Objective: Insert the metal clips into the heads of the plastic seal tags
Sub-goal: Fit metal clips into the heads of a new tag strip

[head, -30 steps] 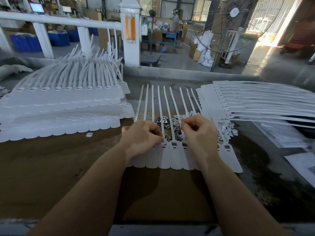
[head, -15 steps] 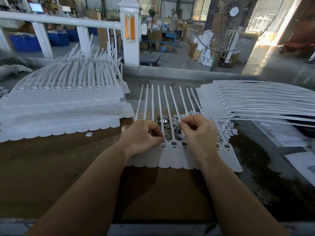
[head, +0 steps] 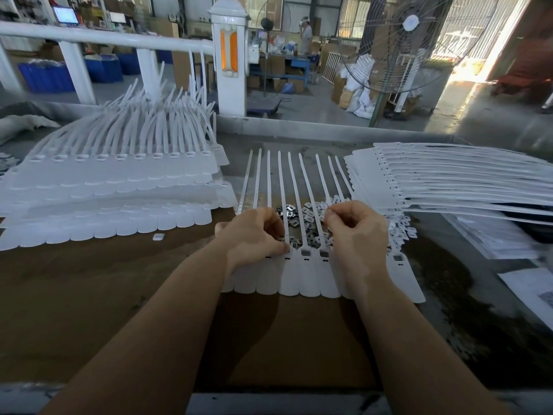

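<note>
A row of white plastic seal tags (head: 308, 280) lies flat in front of me, straps pointing away and heads open upward. Behind the heads, under the straps, is a heap of small metal clips (head: 291, 212). My left hand (head: 254, 235) is curled, its fingertips pinching down at the head of one tag in the left half of the row. My right hand (head: 356, 232) is curled above the right half, thumb and fingers pinched together on something small. It looks like a clip but is mostly hidden.
A tall stack of tags (head: 119, 187) fills the left of the table. Another stack (head: 449, 181) fans out on the right. Small white plastic pieces (head: 399, 230) lie beside my right hand. One loose piece (head: 158, 236) sits on the brown board, and papers (head: 523, 283) lie at far right.
Both hands stay over the same tag heads. Only small finger movements show, and the tags have not shifted.
</note>
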The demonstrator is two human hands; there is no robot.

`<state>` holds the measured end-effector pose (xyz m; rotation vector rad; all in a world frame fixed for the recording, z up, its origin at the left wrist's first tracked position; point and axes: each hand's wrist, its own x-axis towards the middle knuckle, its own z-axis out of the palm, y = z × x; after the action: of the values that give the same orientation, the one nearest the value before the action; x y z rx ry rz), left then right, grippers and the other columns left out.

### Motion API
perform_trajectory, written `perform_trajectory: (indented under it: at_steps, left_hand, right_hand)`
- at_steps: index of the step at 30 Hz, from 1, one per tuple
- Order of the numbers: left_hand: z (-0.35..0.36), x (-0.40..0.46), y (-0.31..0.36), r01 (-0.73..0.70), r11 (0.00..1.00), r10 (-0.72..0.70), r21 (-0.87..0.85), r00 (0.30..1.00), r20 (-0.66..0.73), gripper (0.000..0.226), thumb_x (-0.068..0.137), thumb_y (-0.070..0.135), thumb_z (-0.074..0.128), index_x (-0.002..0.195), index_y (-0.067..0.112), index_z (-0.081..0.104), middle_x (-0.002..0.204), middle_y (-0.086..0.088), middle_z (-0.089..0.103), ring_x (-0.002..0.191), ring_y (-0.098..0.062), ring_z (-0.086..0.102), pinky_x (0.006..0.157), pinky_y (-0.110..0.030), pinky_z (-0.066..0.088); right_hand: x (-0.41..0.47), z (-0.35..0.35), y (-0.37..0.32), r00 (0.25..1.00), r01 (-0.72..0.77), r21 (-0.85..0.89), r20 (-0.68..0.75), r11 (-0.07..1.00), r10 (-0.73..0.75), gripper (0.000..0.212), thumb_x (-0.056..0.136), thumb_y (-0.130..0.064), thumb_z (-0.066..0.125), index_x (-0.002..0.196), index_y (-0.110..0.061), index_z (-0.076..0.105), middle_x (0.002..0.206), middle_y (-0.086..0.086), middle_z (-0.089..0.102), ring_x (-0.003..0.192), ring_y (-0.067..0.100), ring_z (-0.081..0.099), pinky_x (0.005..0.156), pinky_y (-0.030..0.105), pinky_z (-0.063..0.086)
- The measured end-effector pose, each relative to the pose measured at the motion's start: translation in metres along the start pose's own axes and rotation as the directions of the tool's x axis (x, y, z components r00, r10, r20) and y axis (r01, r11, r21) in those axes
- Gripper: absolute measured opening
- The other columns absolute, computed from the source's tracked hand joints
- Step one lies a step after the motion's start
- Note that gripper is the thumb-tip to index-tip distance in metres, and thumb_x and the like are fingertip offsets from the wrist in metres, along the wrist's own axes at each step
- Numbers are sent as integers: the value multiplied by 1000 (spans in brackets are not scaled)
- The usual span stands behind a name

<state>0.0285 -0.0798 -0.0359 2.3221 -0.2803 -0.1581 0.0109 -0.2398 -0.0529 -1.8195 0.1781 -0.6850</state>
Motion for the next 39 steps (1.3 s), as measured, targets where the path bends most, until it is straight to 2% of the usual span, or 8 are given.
perform_trajectory:
  at_steps: [4,11,14,16,19,22,26,39]
  left_hand:
    - [3,1,0,-1,995,5,97,999,-47,20,78,37,71,76,33,51,84,18,57,84,-4,50,88,-34,24]
    - [6,1,-4,-41,987,55,154,995,-89,19,79,38,68,75,35,50,89,18,56,93,-9,50,88,-32,18]
    - [7,0,-7,-67,984,85,166,991,-105,18,79,37,67,74,36,50,92,14,58,95,-10,50,89,-32,18]
    - [8,0,-8,-88,980,112,181,985,-129,17,80,37,66,74,37,49,91,14,59,95,-10,50,89,-33,18]
    - [10,-1,-9,-107,974,141,200,976,-165,16,80,38,64,73,37,49,89,16,58,94,-9,49,89,-33,18]
    - [12,-1,-11,-118,972,157,202,969,-190,16,79,37,64,72,37,50,85,18,56,92,-8,49,87,-31,17]
    - [13,-2,-13,-132,970,175,206,963,-204,17,80,38,64,72,38,49,87,17,57,93,-8,49,88,-30,16]
    - [13,-2,-14,-143,966,191,216,957,-219,18,80,38,64,71,39,48,86,18,57,94,-9,49,90,-30,18]
  right_hand:
    - [0,0,0,1000,-5,3,-5,1000,5,10,84,-9,65,80,-18,69,68,-7,63,65,3,57,61,17,45]
    - [0,-2,-2,999,-11,-53,-45,999,9,9,85,-10,64,82,-18,68,73,-6,65,72,8,61,66,20,49]
    - [-2,-7,-5,997,-3,-147,-82,989,-9,12,87,-10,61,83,-20,66,76,-7,65,75,10,61,68,24,51]
    - [-3,-9,-5,998,-1,-257,-63,967,-16,12,87,-9,59,89,-17,68,83,-2,67,81,15,61,76,33,53]
    - [-4,-8,-5,1000,-3,-430,14,903,10,19,86,-7,55,95,-16,69,98,2,67,95,21,60,92,41,46]
    - [-4,-8,-6,997,5,-532,71,847,38,23,87,-10,54,100,-19,71,109,2,64,100,21,57,97,41,43]
    - [-5,-7,-4,991,92,-664,137,742,0,21,92,-27,55,108,-27,69,115,0,60,108,19,51,101,40,38]
    - [-4,-4,-2,993,87,-695,119,714,-6,14,92,-29,57,102,-23,63,111,-1,59,109,18,49,96,34,32]
